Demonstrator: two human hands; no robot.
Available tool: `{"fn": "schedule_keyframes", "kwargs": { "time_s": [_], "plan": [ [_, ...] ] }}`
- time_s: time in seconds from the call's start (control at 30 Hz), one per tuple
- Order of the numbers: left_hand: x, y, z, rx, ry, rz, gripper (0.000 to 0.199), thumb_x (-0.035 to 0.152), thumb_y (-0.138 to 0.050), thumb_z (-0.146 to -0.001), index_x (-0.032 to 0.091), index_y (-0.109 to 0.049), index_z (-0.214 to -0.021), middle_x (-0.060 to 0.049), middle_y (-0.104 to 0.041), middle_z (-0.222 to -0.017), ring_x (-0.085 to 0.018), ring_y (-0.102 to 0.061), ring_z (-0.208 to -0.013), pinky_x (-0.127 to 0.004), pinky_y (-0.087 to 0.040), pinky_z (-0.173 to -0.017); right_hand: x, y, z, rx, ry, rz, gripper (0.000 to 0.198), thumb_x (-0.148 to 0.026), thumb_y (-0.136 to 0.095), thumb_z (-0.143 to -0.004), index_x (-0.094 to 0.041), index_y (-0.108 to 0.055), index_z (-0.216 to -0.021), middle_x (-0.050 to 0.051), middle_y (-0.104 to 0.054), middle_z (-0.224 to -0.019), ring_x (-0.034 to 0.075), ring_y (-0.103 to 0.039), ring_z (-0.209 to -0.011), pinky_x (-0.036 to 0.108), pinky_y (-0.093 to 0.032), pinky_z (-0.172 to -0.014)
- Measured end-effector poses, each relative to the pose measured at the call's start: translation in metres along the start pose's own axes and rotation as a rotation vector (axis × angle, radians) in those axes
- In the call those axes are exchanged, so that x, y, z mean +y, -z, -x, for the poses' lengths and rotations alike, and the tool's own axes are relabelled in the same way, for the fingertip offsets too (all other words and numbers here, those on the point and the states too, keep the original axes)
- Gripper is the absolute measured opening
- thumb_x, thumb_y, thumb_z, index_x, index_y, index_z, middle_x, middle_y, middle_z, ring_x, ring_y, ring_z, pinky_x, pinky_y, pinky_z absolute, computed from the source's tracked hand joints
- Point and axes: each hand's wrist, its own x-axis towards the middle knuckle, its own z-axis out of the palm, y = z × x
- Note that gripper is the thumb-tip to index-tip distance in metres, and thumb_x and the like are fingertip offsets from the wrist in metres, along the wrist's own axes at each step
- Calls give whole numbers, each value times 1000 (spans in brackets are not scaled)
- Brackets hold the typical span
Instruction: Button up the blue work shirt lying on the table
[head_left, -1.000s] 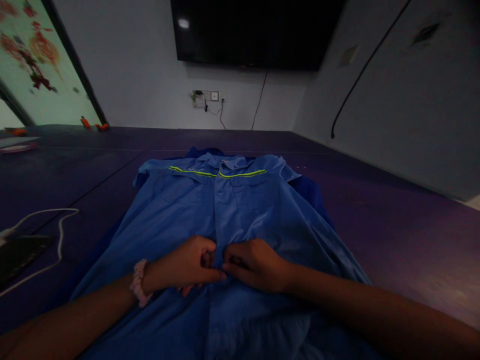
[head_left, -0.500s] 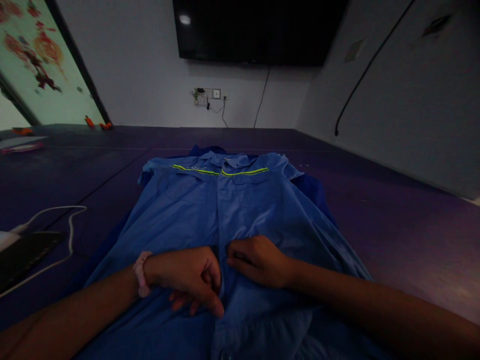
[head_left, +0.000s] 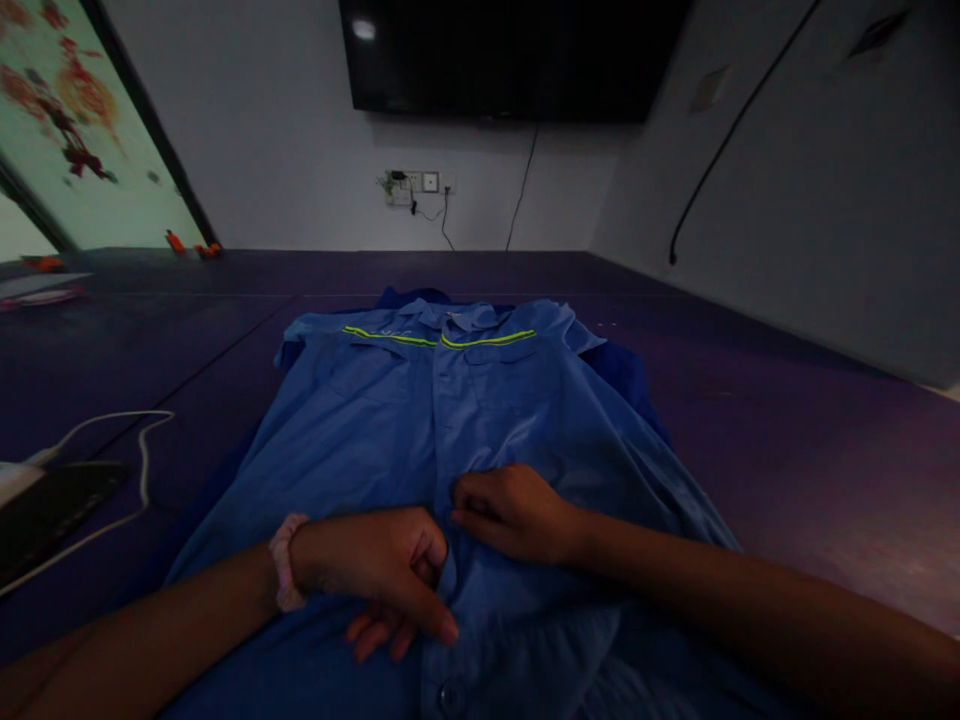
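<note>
Lengthwise, the blue shirt (head_left: 360, 410) lies collar-away beneath both hands, its placket (head_left: 445, 420) along the long axis. Left of the placket, the left hand (head_left: 386, 570) is curled; rightward, nearer the collar, the right hand (head_left: 517, 512) is too. Whether either pinches cloth, I cannot tell. Low on the placket, a button (head_left: 449, 697) sits nearer the left thumb.

passable: purple surface (head_left: 757, 430) right of shirt (head_left: 499, 400) | left obstacles: white cable (head_left: 143, 462), dark device (head_left: 67, 508)

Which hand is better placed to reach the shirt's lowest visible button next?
Probably the left hand: its thumb is closer to that button, while the right hand is farther up the shirt.
</note>
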Motion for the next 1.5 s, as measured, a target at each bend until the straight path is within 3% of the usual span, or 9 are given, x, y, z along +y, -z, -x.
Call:
{"fn": "schedule_keyframes", "kwargs": {
  "time_s": [0.17, 0.37, 0.53, 0.8, 0.93, 1.1, 1.27, 1.5],
  "plan": [
    [2, -1, 1, 38, -11, 38, 42, 45, -67, -72, 13, -55, -48, 1, -57, -40, -9, -49, -27, -15, -38, -26, 0, -1, 0, -1, 9, -7, 13, -29, -56, -84, -16, -61, -82, -3, -57, -58, 7, -47, -50, 18, -27, -48],
    [-1, 8, -2, 445, -134, 12, 44, 56, -62, -71, 15, -49, -59, 3, -59, -42, -9, -51, -29, -15, -34, -26, 2, -1, 1, -12, 14, -22, 8, -21, -55, -81, -16, -61, -84, -3, -59, -61, 7, -49, -52, 17, -29, -50],
    [-3, 14, -5, 441, -169, -127, 37, 46, -55, -76, 17, -45, -56, 3, -58, -43, -9, -50, -29, -16, -32, -27, 0, 1, 0, -15, 9, -32, 11, -25, -54, -83, -16, -61, -83, -3, -59, -61, 7, -50, -52, 17, -30, -50],
    [6, 1, -4, 600, -109, -382, 25, 31, -42, -81, 19, -43, -59, 7, -49, -42, -6, -40, -28, -16, -25, -29, -6, 0, -1, 22, -119, -55, 9, -22, -59, -75, -15, -64, -76, -3, -60, -58, 8, -49, -51, 18, -28, -49],
    [11, -2, -3, 688, -204, -671, 23, 23, -47, -77, 18, -44, -55, 7, -43, -45, -6, -39, -40, -18, -25, -39, -7, -4, -2, 30, -194, -100, 5, -17, -61, -71, -14, -65, -71, -2, -60, -58, 8, -50, -51, 18, -29, -49],
    [9, -3, -6, 870, -249, -1040, 22, 27, -56, -76, 15, -54, -58, 2, -53, -54, -8, -46, -49, -21, -27, -48, -9, -4, -3, 49, -269, -203, 7, -16, -60, -72, -14, -66, -70, -1, -63, -61, 9, -55, -55, 17, -33, -51],
    [4, -1, -10, 953, -178, -1213, 38, 42, -50, -85, 15, -60, -60, -1, -58, -55, -11, -47, -49, -24, -25, -46, -8, -1, -2, 28, -201, -222, 12, -14, -55, -76, -14, -67, -71, -2, -62, -60, 8, -51, -52, 17, -32, -50],
    [4, -1, -9, 980, -148, -1283, 32, 42, -49, -86, 16, -60, -69, -3, -62, -62, -15, -55, -55, -25, -30, -49, -3, -2, -1, 17, -106, -138, 15, -18, -51, -80, -15, -65, -77, -2, -62, -63, 8, -51, -53, 17, -32, -51]
  ]
}}
